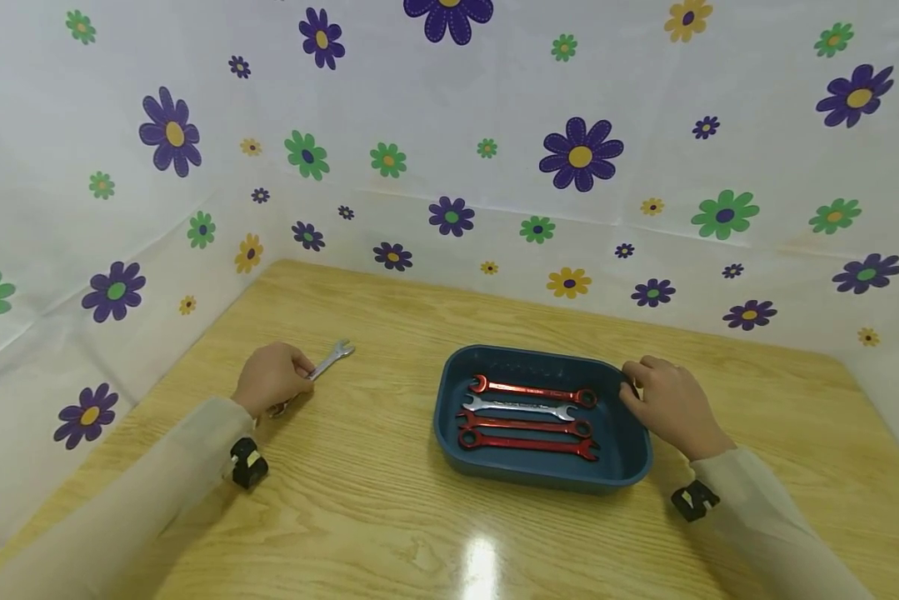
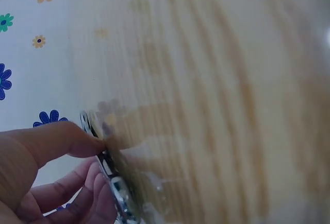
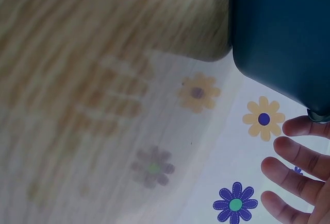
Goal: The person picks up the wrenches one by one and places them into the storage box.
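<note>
My left hand (image 1: 272, 379) pinches a silver wrench (image 1: 332, 360) between thumb and fingers at the left of the table. Its open-ended jaw points away to the right, and its near end is partly covered by the hand. In the left wrist view the shiny wrench (image 2: 124, 198) runs below the thumb. At the right end of a dark blue tray (image 1: 546, 479), my right hand (image 1: 670, 404) holds the rim, with the thumb on the inner side. Its fingers (image 3: 296, 175) spread outside the tray in the right wrist view. Three red wrenches (image 1: 527, 443) and a silver wrench (image 1: 520, 407) lie side by side in the tray.
The tray stands on a glossy wood-grain table (image 1: 374, 500), right of centre. White sheeting with printed flowers (image 1: 486, 108) borders the table at the back and sides. Bare tabletop separates the left hand from the tray.
</note>
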The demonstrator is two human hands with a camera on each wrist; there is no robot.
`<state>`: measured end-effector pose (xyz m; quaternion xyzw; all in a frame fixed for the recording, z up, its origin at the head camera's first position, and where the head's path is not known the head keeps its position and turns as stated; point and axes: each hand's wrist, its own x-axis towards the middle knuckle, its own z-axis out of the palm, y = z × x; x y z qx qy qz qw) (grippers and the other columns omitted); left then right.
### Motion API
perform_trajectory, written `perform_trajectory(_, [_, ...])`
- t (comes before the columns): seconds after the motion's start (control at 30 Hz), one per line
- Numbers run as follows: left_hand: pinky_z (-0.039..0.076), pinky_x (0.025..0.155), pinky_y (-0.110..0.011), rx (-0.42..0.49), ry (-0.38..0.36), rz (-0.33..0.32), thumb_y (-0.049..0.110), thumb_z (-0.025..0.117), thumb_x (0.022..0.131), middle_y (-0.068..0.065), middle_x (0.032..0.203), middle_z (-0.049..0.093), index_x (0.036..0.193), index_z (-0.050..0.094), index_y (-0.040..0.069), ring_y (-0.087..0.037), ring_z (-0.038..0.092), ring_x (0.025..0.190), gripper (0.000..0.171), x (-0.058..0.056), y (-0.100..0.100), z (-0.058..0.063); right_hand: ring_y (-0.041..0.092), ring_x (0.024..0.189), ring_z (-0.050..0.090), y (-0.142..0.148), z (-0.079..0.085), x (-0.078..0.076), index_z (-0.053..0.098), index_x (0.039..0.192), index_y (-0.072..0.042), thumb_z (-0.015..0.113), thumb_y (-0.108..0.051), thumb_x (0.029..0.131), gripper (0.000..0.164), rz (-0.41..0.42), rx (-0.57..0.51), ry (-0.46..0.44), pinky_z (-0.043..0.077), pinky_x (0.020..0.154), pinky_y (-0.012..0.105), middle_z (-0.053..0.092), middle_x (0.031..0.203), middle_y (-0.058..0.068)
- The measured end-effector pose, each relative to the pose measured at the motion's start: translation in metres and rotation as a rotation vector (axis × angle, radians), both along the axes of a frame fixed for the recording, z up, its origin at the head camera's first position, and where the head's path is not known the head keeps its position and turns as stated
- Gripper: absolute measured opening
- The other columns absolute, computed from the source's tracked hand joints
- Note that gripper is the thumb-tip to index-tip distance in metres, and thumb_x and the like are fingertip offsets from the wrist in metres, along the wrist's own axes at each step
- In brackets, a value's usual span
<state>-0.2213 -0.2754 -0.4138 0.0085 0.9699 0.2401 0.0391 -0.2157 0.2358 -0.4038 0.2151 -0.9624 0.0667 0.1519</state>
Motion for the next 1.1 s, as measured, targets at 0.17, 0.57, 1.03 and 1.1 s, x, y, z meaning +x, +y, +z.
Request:
perform_trajectory(0.17, [0.046,0.061,-0.029,0.032,-0.035,-0.039,0.007,0.070,0.073,-0.009,0.078,0.069,0.087,0.069,0.000,-0.015,0.060,0.066,0.016,-0.002,-0.003,-0.002,0.013,0.053,0.040,-0.001,0.001,0.000,0.057,0.075,-0.010,0.059,-0.013,0.083,0.009,0.001,-0.003,-0.004,0.031,0.048,0.027,0.050,0.065,0.003])
perform_trajectory(0.57, [0.045,0.061,-0.027,0.057,-0.073,-0.055,0.009,0.072,0.074,-0.010,0.080,0.068,0.089,0.068,-0.001,-0.015,0.059,0.068,0.019,-0.004,-0.006,-0.005,0.013,0.054,0.039,-0.001,0.002,0.001,0.058,0.076,-0.008,0.059,-0.013,0.083,0.008,-0.001,-0.010,-0.010,0.031,0.048,0.026,0.049,0.065,0.003])
perform_trajectory(1.03, [0.036,0.049,-0.025,-0.124,-0.047,-0.070,0.012,0.071,0.080,-0.020,0.101,0.070,0.105,0.070,0.001,-0.013,0.047,0.056,0.028,0.012,0.003,0.007,0.013,0.053,0.039,-0.001,0.001,0.002,0.059,0.077,-0.007,0.059,-0.013,0.083,0.008,-0.007,-0.015,-0.016,0.031,0.048,0.026,0.050,0.065,0.004])
perform_trajectory(1.1, [0.037,0.051,-0.026,-0.157,-0.015,-0.082,0.011,0.071,0.079,-0.020,0.100,0.070,0.103,0.071,0.000,-0.015,0.051,0.062,0.026,0.013,0.003,0.006,0.013,0.053,0.039,-0.001,0.001,0.002,0.059,0.078,-0.007,0.059,-0.013,0.083,0.008,-0.007,-0.016,-0.016,0.031,0.049,0.026,0.050,0.065,0.004])
